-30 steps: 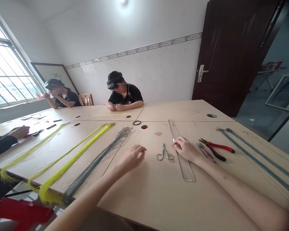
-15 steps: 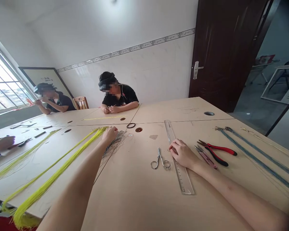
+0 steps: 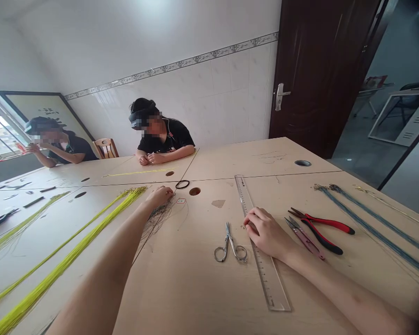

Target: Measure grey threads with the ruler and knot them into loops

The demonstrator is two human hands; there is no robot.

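Note:
My left hand (image 3: 159, 197) reaches far forward, fingers pinched at the near end of a loose bundle of fine grey threads (image 3: 158, 218); the wrist hides part of them. A clear plastic ruler (image 3: 265, 279) lies lengthwise on the table. On its middle rests my right hand (image 3: 263, 230), fingers curled and pressed together by the left edge; whatever may be between the fingertips is too small to make out. Left of the ruler lie small silver scissors (image 3: 229, 244), blades slightly apart. To the right of my right hand are pink thread snips (image 3: 305, 239) and red-and-black pliers (image 3: 326, 225).
Yellow thread bundles (image 3: 87, 242) stretch across the left side. Blue-grey cord bundles (image 3: 370, 218) lie at right. A black ring (image 3: 182, 184) sits beside a table hole (image 3: 194, 191). Across the table, one person (image 3: 165, 135) leans on their forearms; another (image 3: 61, 144) sits further left.
My left hand has shifted slightly right, away from the yellow thread ends and onto the grey threads, whose strands now spread further right. My right hand stays on the ruler. The view has tilted slightly.

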